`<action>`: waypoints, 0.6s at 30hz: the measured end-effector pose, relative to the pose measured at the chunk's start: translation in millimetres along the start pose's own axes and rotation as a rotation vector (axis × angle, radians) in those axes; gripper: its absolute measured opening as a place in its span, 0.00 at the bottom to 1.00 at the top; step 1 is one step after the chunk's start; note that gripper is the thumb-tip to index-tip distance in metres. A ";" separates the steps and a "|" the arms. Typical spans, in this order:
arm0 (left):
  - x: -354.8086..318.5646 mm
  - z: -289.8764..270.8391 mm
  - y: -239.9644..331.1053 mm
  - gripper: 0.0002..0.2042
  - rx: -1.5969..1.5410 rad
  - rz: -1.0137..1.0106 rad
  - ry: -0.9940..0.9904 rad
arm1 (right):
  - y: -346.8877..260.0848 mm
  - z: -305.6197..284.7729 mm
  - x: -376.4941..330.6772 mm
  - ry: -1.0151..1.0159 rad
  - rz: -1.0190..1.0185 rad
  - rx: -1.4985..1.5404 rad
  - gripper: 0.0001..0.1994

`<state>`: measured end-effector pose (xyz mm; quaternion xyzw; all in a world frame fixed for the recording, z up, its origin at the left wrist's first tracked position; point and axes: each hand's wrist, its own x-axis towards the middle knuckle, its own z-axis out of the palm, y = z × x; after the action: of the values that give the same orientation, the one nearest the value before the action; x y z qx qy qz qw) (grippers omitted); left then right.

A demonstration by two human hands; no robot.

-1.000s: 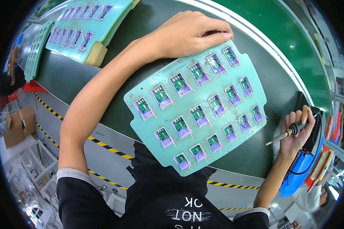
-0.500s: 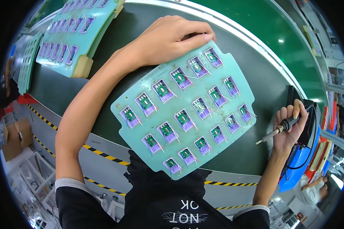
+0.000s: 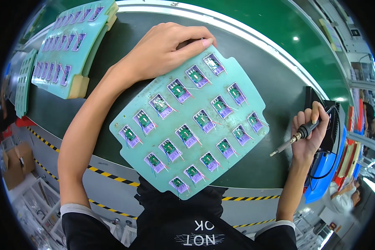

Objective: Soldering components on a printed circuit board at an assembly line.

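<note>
A light green tray [image 3: 154, 125] lies slanted in front of me on the dark workbench. Set in its slots are rows of small purple housings, each with a green circuit board [image 3: 185, 133] and thin red and dark wires. My left hand [image 3: 171, 48] grips the tray's far edge, thumb on top and fingers curled over the rim. Off to the right, my right hand [image 3: 309, 133] is closed round a soldering iron [image 3: 298, 137], its tip pointing left and down, apart from the tray.
Another green tray [image 3: 66, 50] with purple housings stands on yellowish blocks at the far left, beside an upright slotted green panel [image 3: 26, 83]. A black box [image 3: 331, 125] with a cable and a blue bin [image 3: 323, 166] sit at the right. The dark workbench [image 3: 262, 54] has a pale rail behind it.
In the picture, the held tray and my left hand have shifted left. My right hand with the soldering iron appears slightly further left and higher. The whole view has turned a little.
</note>
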<state>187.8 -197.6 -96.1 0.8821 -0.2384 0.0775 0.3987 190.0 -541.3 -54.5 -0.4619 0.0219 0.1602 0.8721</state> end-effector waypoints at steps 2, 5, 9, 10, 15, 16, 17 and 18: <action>0.9 -1.0 1.2 0.12 0.002 -0.009 -0.014 | -0.3 0.2 -0.2 0.000 0.001 -0.001 0.15; 1.1 -1.5 2.5 0.12 -0.001 -0.024 -0.030 | 0.1 1.6 -0.1 0.029 -0.001 0.003 0.16; 1.7 -3.3 4.5 0.13 0.024 -0.058 -0.074 | 0.0 1.3 -0.5 0.032 -0.004 0.001 0.16; 2.2 -3.3 3.3 0.13 0.018 -0.052 -0.077 | 0.2 1.1 -0.3 0.037 -0.005 -0.001 0.16; 1.7 -2.4 4.2 0.13 -0.070 -0.051 -0.064 | -1.8 -1.2 -0.1 -0.003 0.021 -0.013 0.16; 2.2 -1.4 3.4 0.13 -0.072 -0.034 -0.053 | -2.8 -1.7 -0.8 -0.005 0.019 -0.011 0.16; 1.8 -1.4 2.7 0.13 -0.077 -0.032 -0.054 | -1.7 -0.9 -0.2 -0.011 0.018 -0.005 0.16; 1.3 -1.2 2.4 0.13 -0.078 -0.030 -0.053 | -1.4 -0.8 0.1 -0.006 0.022 0.002 0.16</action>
<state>187.8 -198.5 -93.2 0.8711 -0.2384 0.0386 0.4275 190.6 -542.6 -53.9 -0.4605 0.0246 0.1713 0.8706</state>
